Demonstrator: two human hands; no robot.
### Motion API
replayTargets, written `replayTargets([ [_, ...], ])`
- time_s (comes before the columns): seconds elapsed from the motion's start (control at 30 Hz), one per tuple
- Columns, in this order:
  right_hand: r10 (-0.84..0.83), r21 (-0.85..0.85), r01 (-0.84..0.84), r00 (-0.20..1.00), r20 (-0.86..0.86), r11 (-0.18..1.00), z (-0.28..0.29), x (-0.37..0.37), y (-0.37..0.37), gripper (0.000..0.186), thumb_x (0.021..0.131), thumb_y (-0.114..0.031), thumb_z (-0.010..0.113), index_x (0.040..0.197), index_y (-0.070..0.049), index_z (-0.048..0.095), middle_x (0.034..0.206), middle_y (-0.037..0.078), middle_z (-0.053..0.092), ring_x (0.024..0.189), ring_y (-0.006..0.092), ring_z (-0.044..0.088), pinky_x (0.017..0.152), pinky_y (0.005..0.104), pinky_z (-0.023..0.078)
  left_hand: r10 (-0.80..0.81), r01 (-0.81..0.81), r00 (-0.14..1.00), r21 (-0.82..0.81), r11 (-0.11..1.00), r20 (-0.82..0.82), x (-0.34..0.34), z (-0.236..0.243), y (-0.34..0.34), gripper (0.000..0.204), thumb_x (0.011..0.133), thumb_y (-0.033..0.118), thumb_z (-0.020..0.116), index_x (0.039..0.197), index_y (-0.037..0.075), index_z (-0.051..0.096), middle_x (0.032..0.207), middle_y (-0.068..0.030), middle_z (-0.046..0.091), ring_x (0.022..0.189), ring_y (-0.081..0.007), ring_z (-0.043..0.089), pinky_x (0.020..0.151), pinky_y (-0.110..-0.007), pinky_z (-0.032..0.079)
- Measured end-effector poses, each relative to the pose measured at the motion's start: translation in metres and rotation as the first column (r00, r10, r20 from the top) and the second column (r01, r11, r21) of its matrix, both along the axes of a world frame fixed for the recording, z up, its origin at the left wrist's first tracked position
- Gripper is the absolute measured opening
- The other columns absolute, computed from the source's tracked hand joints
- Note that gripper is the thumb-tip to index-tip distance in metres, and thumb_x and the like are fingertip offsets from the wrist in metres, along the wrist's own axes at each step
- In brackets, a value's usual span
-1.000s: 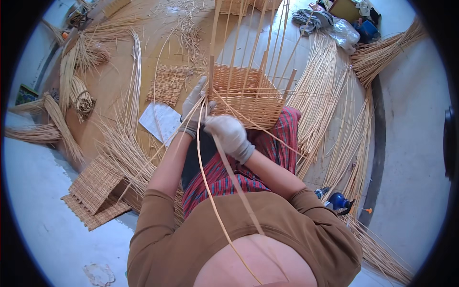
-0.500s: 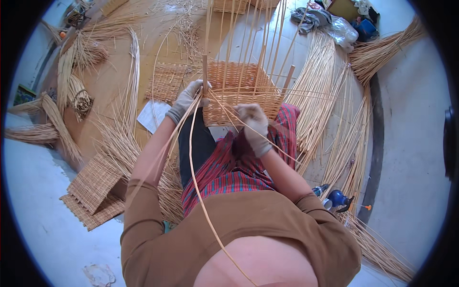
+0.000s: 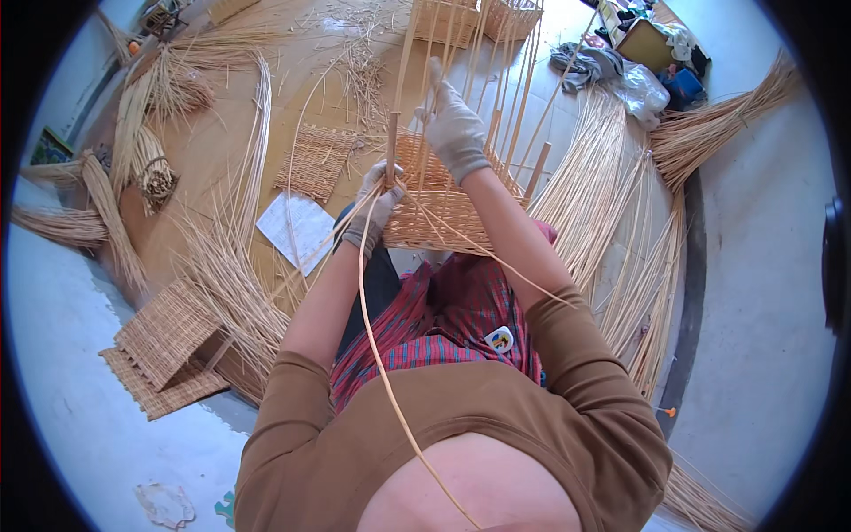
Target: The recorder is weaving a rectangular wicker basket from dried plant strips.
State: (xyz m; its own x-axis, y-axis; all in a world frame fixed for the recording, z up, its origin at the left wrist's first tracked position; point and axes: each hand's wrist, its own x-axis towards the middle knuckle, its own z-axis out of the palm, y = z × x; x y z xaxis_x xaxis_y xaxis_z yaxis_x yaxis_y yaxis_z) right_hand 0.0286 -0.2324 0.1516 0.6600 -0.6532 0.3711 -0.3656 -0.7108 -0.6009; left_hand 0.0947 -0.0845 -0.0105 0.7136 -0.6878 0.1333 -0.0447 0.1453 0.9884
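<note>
A partly woven wicker basket (image 3: 452,224) rests against my lap, with long thin upright canes (image 3: 520,89) and thicker corner sticks (image 3: 393,146) standing from its walls. My left hand (image 3: 379,206), in a pale glove, is closed around the basket's near left corner and the weaving strands there. One long cane strand (image 3: 377,346) runs from that hand down over my chest. Another strand crosses the basket front toward my right forearm. Above the basket, among the uprights, my gloved right hand (image 3: 456,135) is raised with its index finger stretched up and thumb apart.
Cane bundles (image 3: 585,168) lie right of me, more (image 3: 155,173) at left. Woven panels (image 3: 168,332) lie at lower left, another panel (image 3: 316,161) beyond a white sheet (image 3: 297,229). Finished-looking baskets (image 3: 443,22) stand at the back, near cloth and plastic bags (image 3: 640,93).
My right hand has risen from the basket's front wall to the uprights. The left hand stays at the corner, and its wrist has turned inward.
</note>
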Motion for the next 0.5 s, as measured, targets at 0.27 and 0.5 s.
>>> replayTargets([
  [0.27,-0.042,0.379,-0.159,0.882,0.470,0.912,-0.148,-0.158,-0.031,0.019,0.103,-0.012,0.056,0.119,-0.004,0.059,0.096,0.006,0.071,0.063,0.0090,0.055,0.057,0.0243,0.046,0.496,-0.435,0.818,-0.249,0.865,0.293,-0.003,-0.018,-0.021,0.050,0.081,-0.006,0.064,0.129,0.001,0.052,0.106,-0.0078,0.057,0.088,-0.0157,0.057,0.081,-0.029,0.050],
  [0.5,-0.332,0.842,0.003,0.920,0.210,0.540,-0.107,-0.167,-0.045,0.022,0.104,-0.026,0.057,0.104,-0.004,0.062,0.087,0.009,0.074,0.043,0.0052,0.039,0.037,0.0222,0.032,0.106,-0.208,0.734,0.073,0.975,0.671,-0.073,0.024,0.011,0.041,0.084,0.002,0.065,0.123,0.011,0.059,0.118,-0.0175,0.065,0.099,-0.0350,0.067,0.085,-0.043,0.053],
])
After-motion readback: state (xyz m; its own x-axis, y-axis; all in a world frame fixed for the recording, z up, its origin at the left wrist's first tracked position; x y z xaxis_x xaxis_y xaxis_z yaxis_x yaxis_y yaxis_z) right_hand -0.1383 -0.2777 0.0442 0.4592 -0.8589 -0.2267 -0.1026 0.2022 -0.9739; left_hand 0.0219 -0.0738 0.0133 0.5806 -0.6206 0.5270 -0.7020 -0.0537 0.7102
